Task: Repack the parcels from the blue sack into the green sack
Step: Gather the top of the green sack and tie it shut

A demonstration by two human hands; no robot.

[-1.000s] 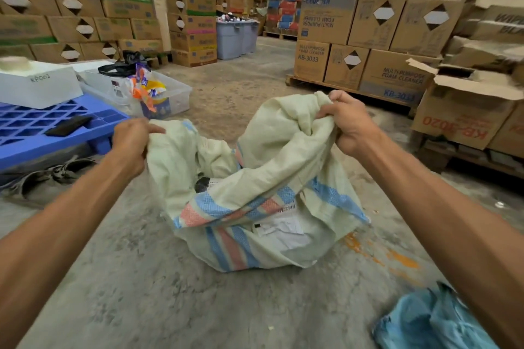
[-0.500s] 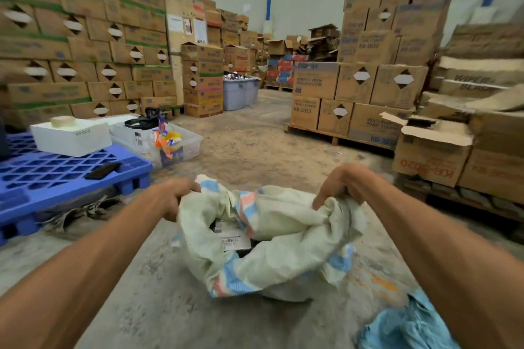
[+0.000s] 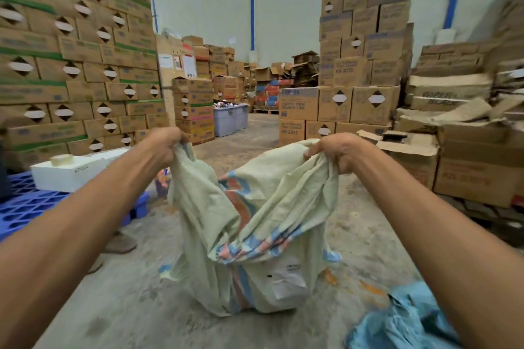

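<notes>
Two hands hoist the green sack (image 3: 283,193) by its mouth on a warehouse floor (image 3: 113,306).
Left hand (image 3: 163,144) and right hand (image 3: 340,150) each clench a bunched edge. The sack, slumped half a second ago, now stands stretched, base grounded, likely settling its load. Count: two sacks, one white parcel (image 3: 286,280) showing low down. Blue sack (image 3: 408,323) lies crumpled, lower right.

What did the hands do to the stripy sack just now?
The left hand and right hand pulled the rim of the green sack up, so the slumped sack now hangs stretched tall. Same as before: both keep gripping the rim, nothing was let go, and the blue sack lies on the floor at the right.
</notes>
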